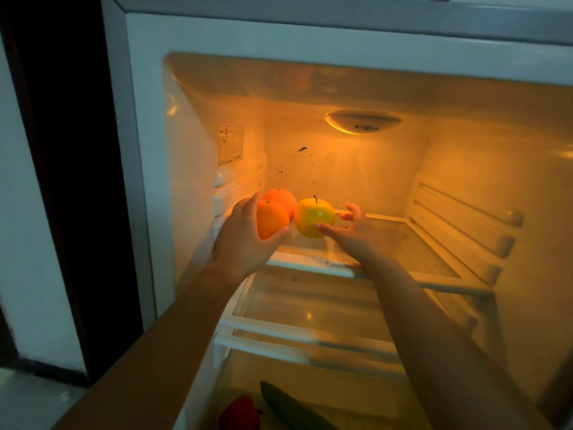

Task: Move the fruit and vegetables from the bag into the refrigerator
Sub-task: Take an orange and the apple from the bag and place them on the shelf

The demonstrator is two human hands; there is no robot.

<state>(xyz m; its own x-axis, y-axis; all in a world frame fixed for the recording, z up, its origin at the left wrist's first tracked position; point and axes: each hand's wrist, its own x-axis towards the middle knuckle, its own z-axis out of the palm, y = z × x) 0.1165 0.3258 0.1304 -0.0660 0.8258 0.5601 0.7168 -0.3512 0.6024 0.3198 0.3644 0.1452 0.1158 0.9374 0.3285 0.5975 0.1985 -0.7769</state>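
The refrigerator (139, 119) stands open and lit inside. My left hand (238, 240) grips an orange (271, 220) just above the left end of the upper glass shelf (418, 243). Behind that orange sits a second orange-coloured fruit (282, 198). Beside them on the shelf is a yellow apple (313, 217) with a dark stem. My right hand (359, 237) is at the apple's right, fingers spread loosely, thumb tip touching its lower front. The bag is out of view.
Under the upper shelf lies a lower glass shelf (310, 308). In the bottom compartment are a red pepper (240, 414) and a dark green cucumber (291, 408). Shelf rails (465, 218) line the right wall. A dark gap (71, 150) runs left of the fridge.
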